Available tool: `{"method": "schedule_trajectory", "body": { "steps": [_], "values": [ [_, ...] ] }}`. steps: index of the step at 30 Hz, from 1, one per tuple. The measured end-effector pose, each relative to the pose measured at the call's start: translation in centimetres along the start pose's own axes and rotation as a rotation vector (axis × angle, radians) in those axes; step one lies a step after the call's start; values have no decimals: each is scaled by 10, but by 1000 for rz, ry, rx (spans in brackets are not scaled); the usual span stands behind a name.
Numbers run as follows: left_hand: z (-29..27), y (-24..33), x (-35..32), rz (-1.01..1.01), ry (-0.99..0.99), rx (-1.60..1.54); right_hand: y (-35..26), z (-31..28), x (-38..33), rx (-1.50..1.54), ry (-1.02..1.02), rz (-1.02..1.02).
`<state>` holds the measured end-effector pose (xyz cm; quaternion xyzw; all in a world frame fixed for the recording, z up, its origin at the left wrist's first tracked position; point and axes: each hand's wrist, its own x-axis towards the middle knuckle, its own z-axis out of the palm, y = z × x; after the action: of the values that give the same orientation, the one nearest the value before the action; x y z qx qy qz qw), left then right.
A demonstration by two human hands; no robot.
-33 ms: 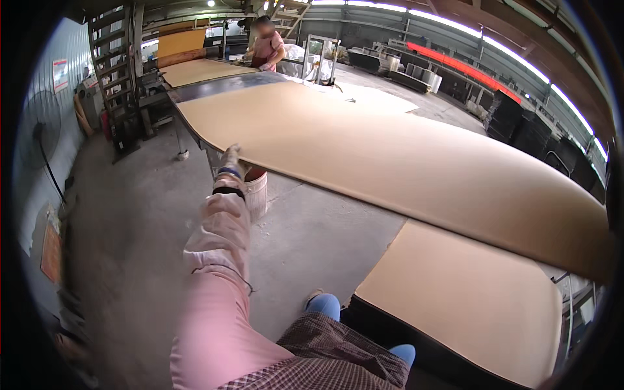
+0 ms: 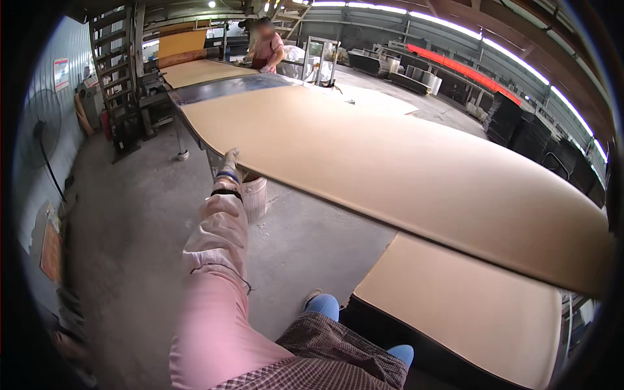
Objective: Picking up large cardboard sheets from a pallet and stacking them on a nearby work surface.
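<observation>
Nothing has moved since the earlier frame: our left arm is stretched out just as before, and the big board lies in the same place.

The big tan board (image 2: 390, 169) is the largest thing here. It is long, wide and thin, and it reaches from near us far down the hall. We think it is heavy because it is so big, and it may bend and wobble in the middle if only one end is lifted. Its top looks smooth, so it could slip. The best place to hold it is the thin edge, with hands far apart.

Below it, close to us, a smaller tan board (image 2: 468, 305) lies on a dark stack.

A white bucket (image 2: 255, 198) stands on the grey floor (image 2: 130, 221) under the big board's edge.

Our left hand (image 2: 229, 164), in a glove, is at the near edge of the big board. We cannot tell if its grip is closed on the edge or just touching. Our right hand is not in the picture.

Far off, another person (image 2: 266, 49) works at the bench (image 2: 195, 71).
</observation>
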<state>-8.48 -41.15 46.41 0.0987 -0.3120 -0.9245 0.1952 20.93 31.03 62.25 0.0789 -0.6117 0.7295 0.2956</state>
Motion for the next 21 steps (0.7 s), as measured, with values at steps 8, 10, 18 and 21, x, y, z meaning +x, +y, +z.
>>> {"method": "schedule_trajectory", "body": {
  "steps": [8,10,18,21],
  "values": [
    [42,-233,-182,-271,-834,8,57,-186,-168,-187,433,213],
    [92,-230,-298,-734,-658,-11,67,-215,-191,-241,552,266],
    [86,-366,-363,-224,-151,545,208,-55,-175,314,664,403],
    [22,-369,-288,-913,-160,13,187,-98,-172,245,772,581]
  ]
}}
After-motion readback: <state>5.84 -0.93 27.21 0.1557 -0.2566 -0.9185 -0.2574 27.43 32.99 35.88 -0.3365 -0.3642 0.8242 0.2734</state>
